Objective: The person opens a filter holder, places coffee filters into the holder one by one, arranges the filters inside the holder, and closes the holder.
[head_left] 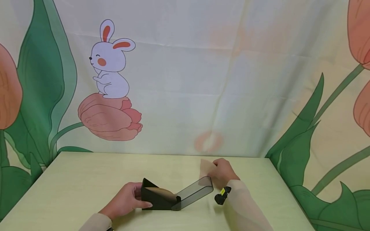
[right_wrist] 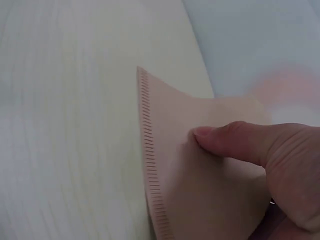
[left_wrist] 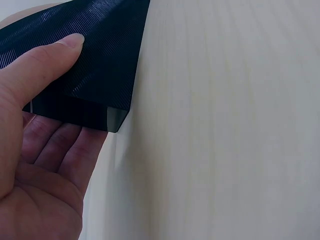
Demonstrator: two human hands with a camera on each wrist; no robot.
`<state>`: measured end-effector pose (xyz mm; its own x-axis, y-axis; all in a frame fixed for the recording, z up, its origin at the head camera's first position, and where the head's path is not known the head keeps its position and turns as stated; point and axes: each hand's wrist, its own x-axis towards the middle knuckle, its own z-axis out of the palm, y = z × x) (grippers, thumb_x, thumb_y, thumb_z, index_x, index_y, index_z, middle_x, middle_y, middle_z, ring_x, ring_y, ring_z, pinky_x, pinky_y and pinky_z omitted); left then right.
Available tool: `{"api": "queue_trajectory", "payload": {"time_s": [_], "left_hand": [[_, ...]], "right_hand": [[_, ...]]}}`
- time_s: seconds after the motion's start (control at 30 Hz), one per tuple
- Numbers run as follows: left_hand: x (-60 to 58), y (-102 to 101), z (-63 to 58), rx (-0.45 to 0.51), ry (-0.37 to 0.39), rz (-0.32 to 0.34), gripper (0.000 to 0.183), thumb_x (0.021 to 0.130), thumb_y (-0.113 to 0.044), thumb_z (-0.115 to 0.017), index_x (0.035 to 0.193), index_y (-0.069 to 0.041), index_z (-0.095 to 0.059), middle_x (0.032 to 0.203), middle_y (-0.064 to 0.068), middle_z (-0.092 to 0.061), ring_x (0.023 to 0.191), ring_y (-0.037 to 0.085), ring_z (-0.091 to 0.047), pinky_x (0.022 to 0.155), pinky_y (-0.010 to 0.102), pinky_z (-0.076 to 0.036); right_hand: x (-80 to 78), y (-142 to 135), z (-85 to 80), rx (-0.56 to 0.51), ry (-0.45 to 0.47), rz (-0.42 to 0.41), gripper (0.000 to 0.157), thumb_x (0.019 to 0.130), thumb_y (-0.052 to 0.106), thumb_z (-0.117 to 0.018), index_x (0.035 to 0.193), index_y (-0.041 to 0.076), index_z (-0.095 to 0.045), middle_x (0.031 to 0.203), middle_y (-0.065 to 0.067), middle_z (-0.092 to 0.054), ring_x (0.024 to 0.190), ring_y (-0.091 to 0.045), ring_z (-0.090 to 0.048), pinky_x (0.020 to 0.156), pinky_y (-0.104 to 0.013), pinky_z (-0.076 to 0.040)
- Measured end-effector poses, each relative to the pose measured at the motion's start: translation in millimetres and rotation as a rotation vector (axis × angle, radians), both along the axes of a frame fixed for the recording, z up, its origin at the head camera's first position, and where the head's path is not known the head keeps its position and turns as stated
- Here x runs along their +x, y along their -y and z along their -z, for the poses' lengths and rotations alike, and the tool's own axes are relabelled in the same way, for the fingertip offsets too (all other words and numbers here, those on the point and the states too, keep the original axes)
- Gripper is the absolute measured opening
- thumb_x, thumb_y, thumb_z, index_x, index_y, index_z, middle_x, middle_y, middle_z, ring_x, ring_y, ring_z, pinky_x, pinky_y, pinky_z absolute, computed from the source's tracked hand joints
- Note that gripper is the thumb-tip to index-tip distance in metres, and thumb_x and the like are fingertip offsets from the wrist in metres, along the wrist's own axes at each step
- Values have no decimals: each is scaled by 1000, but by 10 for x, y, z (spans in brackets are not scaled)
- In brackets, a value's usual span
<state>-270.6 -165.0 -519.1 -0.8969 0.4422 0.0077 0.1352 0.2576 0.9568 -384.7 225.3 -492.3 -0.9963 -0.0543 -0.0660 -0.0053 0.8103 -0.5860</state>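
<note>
My left hand [head_left: 127, 199] grips the left end of a black coffee filter holder [head_left: 159, 201], its thumb on the ribbed front face and its fingers at the other side. The holder's clear smoky lid [head_left: 193, 195] is swung out to the right. Brown paper [head_left: 163, 192] shows inside the open top. Beyond the lid, my right hand [head_left: 226, 173] pinches a brown paper coffee filter [right_wrist: 185, 175]. A crimped seam runs along one edge of this filter in the right wrist view, with the thumb lying flat on its face.
The pale wood-grain table [head_left: 86, 176] reaches back to a hanging cloth backdrop [head_left: 179, 80] printed with a rabbit and tulips. A small black device with a yellow label [head_left: 222, 195] is by the right wrist.
</note>
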Motion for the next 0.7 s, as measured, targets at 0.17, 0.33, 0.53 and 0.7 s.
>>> {"api": "queue_trajectory", "payload": {"time_s": [0.17,0.33,0.53,0.7], "left_hand": [[5,-2,-6,-6,1,0,44,78,-17,-90,116,-6,-72,106,8,-79,95,21,-75,79,23,-57],[7,-3,-12,0,7,0,44,78,-16,-90,116,-6,-71,107,9,-78,95,21,-75,79,23,-57],[9,-4,-6,3,-2,2,43,78,-16,-90,116,-6,-71,107,9,-78,96,21,-75,80,23,-57],[15,-8,-6,-1,-10,2,43,78,-16,-90,115,-5,-71,107,9,-79,95,21,-75,80,23,-57]], "right_hand": [[6,-64,-78,-27,-1,-6,15,73,20,-88,74,14,-74,73,3,-63,76,-18,-55,67,-30,-45],[67,-100,-202,-94,27,-12,16,76,25,-88,74,16,-76,74,6,-66,78,-15,-55,69,-28,-45],[146,-98,-354,-145,22,-31,24,77,29,-91,69,15,-73,70,8,-61,78,-15,-51,68,-29,-40],[193,-98,-460,-177,16,-74,19,74,28,-93,71,16,-78,74,7,-66,78,-15,-52,69,-30,-42]]}}
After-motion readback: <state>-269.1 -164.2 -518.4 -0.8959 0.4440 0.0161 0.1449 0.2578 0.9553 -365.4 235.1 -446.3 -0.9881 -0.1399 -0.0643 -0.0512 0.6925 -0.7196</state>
